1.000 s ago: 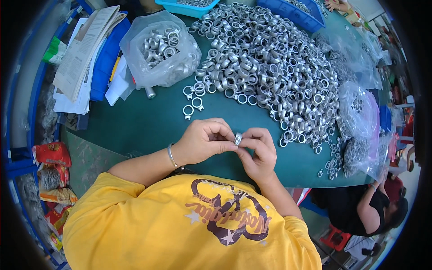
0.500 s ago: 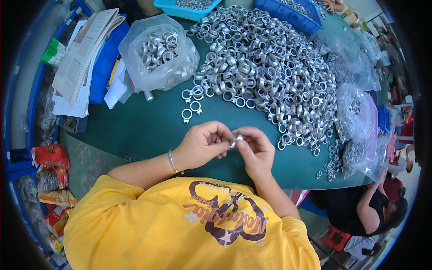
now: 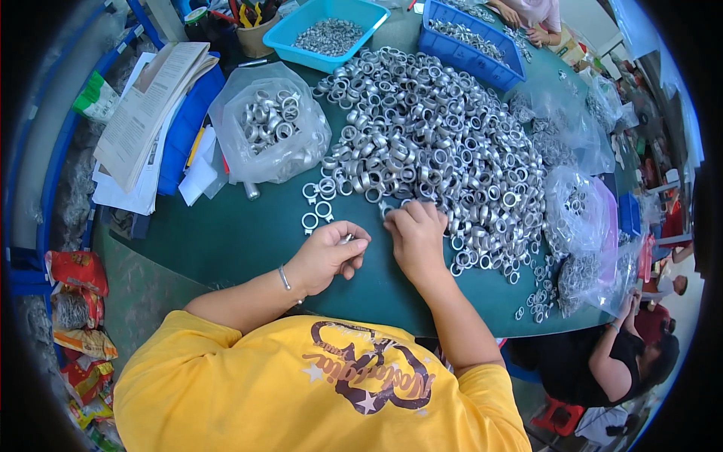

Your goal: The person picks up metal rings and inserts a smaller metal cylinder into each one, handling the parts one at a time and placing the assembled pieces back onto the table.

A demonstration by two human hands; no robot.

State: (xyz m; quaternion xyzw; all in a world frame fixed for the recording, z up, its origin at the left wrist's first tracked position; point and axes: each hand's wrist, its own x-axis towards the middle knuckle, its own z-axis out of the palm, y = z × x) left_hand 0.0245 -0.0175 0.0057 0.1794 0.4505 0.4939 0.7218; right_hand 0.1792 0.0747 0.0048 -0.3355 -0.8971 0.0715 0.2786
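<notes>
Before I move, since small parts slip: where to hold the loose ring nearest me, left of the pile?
Perhaps pinch the ring across its outer band, coming from the left: it appears flat, hole up, with another ring close on its right.

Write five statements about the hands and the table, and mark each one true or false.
1. The right hand is at the near edge of the ring pile. True.
2. The two hands are touching each other. False: green table shows between them.
3. A small silvery piece shows in the curled left hand. True.
4. The bracelet is on the right wrist. False: it is on the left one.
5. The turquoise tray is nearer the person than the ring pile. False: it stands beyond, toward the far left.
</notes>
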